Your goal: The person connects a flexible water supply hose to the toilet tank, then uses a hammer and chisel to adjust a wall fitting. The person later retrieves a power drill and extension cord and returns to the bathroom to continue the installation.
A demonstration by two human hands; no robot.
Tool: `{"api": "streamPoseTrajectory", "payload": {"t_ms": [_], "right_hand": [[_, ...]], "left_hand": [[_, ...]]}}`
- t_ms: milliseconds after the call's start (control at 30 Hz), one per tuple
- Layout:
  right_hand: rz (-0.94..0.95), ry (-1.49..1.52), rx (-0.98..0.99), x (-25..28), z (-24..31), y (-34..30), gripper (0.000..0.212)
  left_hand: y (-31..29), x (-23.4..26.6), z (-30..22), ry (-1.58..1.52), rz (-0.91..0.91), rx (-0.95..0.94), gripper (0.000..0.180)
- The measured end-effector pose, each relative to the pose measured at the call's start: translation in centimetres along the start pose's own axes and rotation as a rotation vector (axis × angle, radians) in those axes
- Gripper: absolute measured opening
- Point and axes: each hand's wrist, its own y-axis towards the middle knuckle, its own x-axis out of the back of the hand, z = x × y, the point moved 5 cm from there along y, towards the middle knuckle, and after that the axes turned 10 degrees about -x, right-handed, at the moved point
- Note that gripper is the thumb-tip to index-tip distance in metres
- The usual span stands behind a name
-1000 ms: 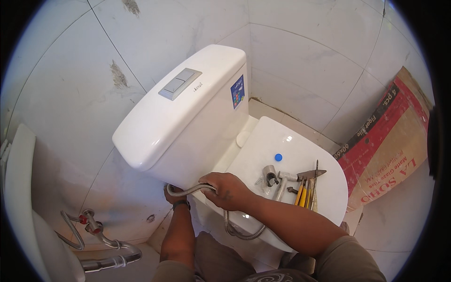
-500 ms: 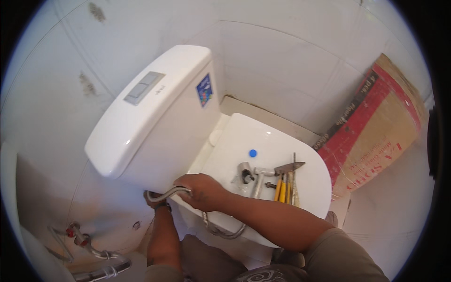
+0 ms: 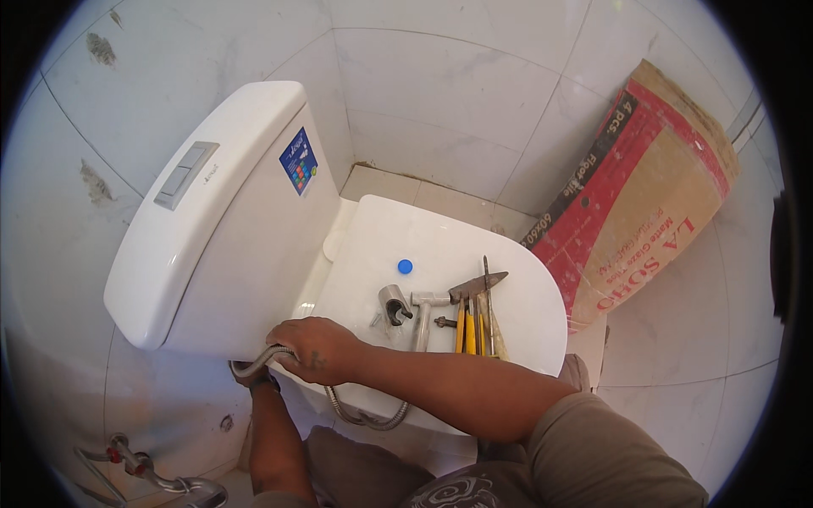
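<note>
Head view shows the right hand [image 3: 318, 349] clenched around a braided metal hose [image 3: 366, 416] at about 7 o'clock of the closed toilet lid [image 3: 440, 245], the fingers wrapped over the hose where it bends under the cistern [image 3: 212, 237]. The left hand [image 3: 254, 377] is tucked beneath the cistern at its lower edge; only the wrist and a little of the hand are seen, so whether its fingers are closed on the hose end cannot be told. Compared with a second ago, the grip is unchanged, and the hose loop is held in the same place below the lid's front edge; only the head has been turned, so that the cistern now lies toward 10 o'clock and the cardboard box [image 3: 644, 203] toward 2 o'clock. From this it is judged that the hose end is being worked on under the cistern. On the lid are seen a blue cap [image 3: 405, 266], a metal fitting [image 3: 394, 303] and yellow-handled tools [image 3: 470, 326]. A wall valve with piping [image 3: 140, 466] is seen at 8 o'clock.
</note>
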Motion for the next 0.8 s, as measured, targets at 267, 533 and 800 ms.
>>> {"api": "streamPoseTrajectory", "payload": {"t_ms": [267,533,800], "right_hand": [[0.059,-0.017,-0.04,0.3,0.1,-0.1,0.032],[0.057,-0.007,-0.036,0.4,0.2,0.0,0.031],[0.08,-0.021,-0.054,0.2,0.2,0.0,0.031]], "left_hand": [[0.3,0.5,0.5,0.154,-0.061,-0.058,0.036],[0.4,0.6,0.8,0.099,-0.053,-0.038,0.035],[-0.1,0.1,0.5,0.051,-0.04,-0.037,0.034]]}}
